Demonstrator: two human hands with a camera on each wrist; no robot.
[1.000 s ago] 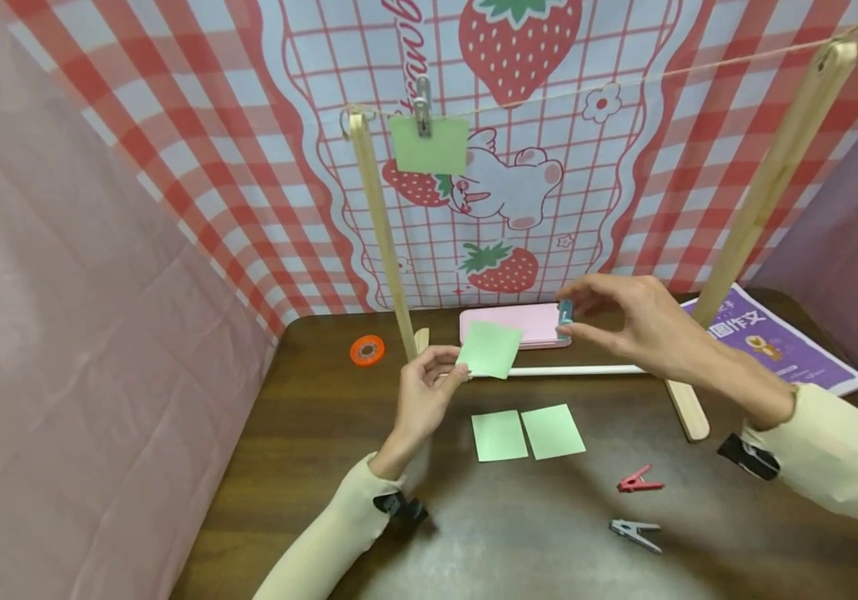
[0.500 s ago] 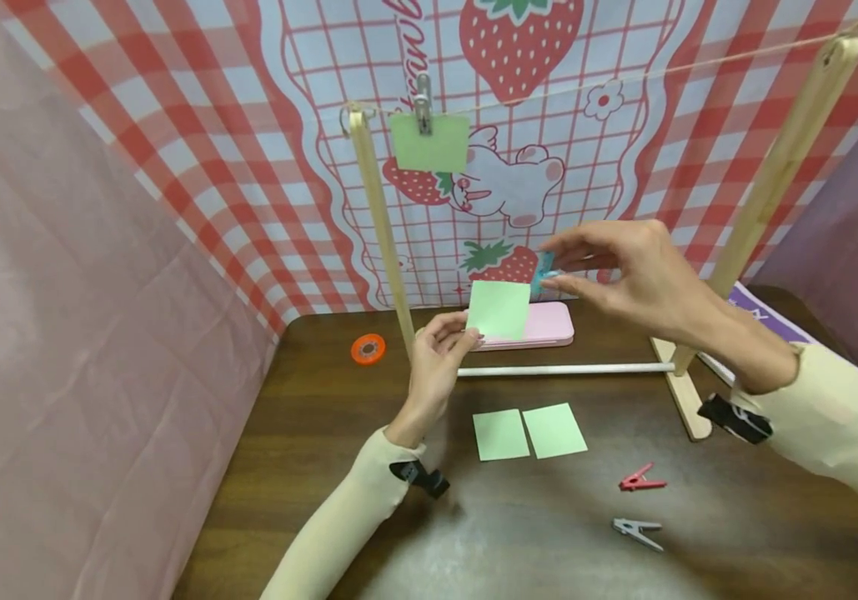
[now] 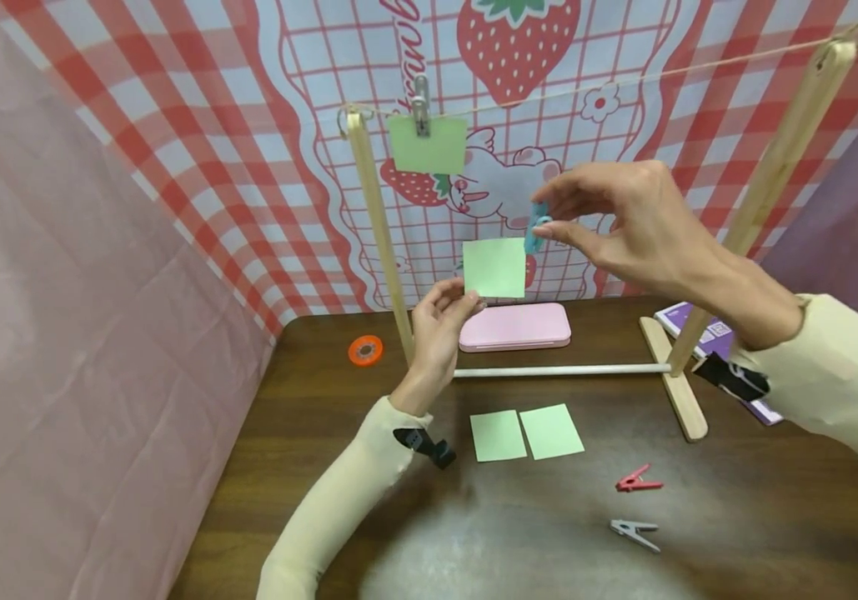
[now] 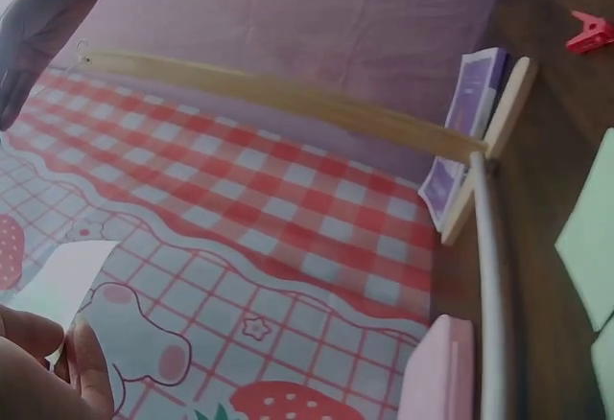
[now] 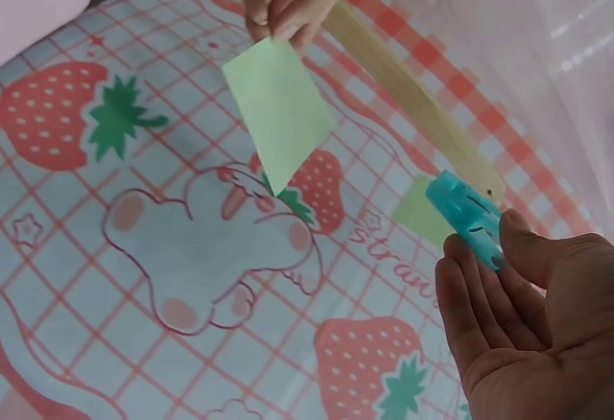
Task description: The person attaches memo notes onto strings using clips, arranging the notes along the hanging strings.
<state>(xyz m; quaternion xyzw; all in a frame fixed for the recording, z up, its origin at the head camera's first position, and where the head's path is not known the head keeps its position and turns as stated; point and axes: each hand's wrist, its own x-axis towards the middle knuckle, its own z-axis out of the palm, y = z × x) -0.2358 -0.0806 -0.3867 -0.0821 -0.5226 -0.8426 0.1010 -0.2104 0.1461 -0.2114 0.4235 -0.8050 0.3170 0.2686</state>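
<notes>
My left hand [image 3: 439,329] pinches a green sticky note [image 3: 494,268] by its lower left corner and holds it upright above the pink case. Just right of the note, my right hand [image 3: 634,225] grips a teal clothespin [image 5: 464,217] between thumb and fingers. In the right wrist view the clothespin and the held note are apart. Overhead, a string [image 3: 624,83] runs between two wooden posts. A metal clip [image 3: 420,107] near its left end holds another green note [image 3: 429,147]. Two more green notes [image 3: 499,436] lie side by side on the table.
A red clothespin [image 3: 639,479] and a grey clothespin [image 3: 634,533] lie at the right front. The pink case [image 3: 515,327], an orange tape roll [image 3: 365,351] and a purple booklet [image 3: 714,333] lie further back. A white rod [image 3: 564,371] joins the posts [image 3: 379,242] low down.
Both hands have risen toward the string, the left with its note and the right with the teal clothespin. The right hand has also shifted left, from the pink case's end to beside the note.
</notes>
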